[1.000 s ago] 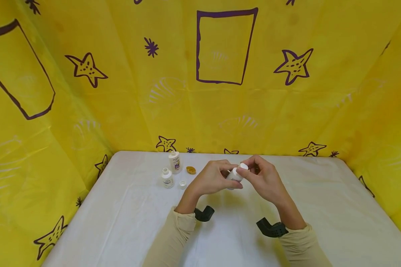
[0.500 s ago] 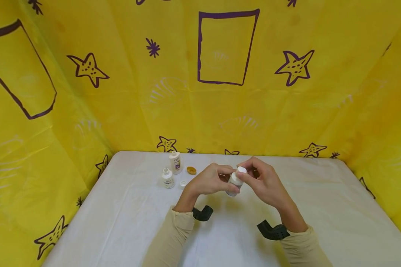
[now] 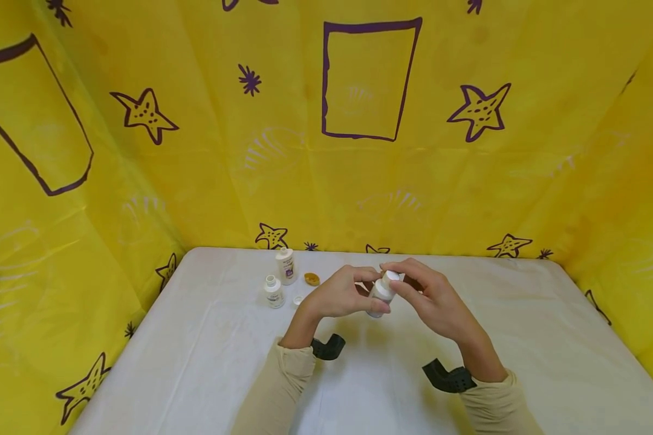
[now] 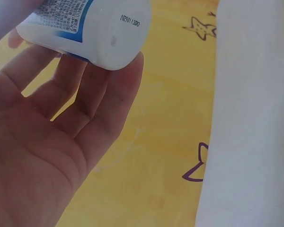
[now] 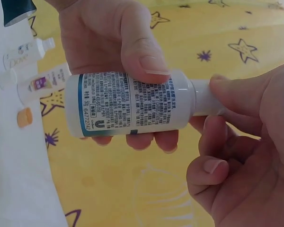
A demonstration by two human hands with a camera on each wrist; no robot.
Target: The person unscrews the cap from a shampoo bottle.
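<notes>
My left hand grips a small white bottle round its body, thumb on the printed label side and fingers behind. The bottle is held tilted above the table, and its base with a stamped code faces the left wrist camera. At the bottle's top my right hand pinches the white cap between thumb and forefinger, the other fingers curled beneath. In the head view the cap sits at the neck.
Two white bottles without caps stand at the back left of the white table: a short one and a taller one. Beside them lie an orange cap and a white cap, partly behind my left forearm. A yellow curtain encloses the table.
The bottle has turned more upright in my left hand than a second ago. My right fingers have shifted round the cap, with the forefinger now reaching further over it.
</notes>
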